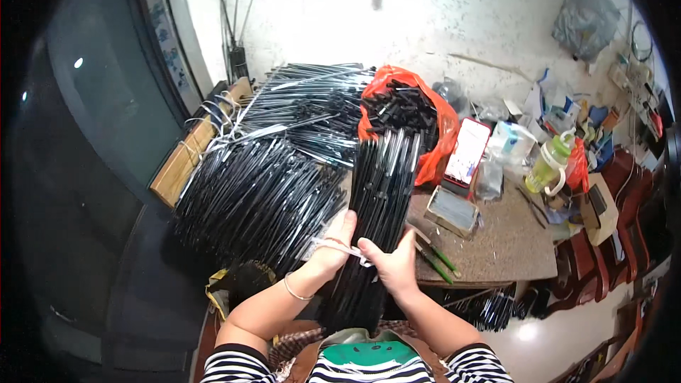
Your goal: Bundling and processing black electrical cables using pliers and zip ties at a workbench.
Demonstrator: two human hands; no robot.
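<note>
Cluttered with bottles and boxes, the desk (496, 241) carries tied stacks of black rods (262, 191) along its left edge. At its near edge, the left hand (332, 245) and right hand (394, 264) clasp an upright bundle (379, 191), pinching a white tie (340, 247) around it; binding looks unfinished.

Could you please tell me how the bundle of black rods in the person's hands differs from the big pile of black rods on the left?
The held bundle is narrow and gathered, gripped by the left hand and right hand; the pile is broad, loosely stacked and untouched. A pale strip crosses the bundle only. Both hold long, glossy black rods.
</note>
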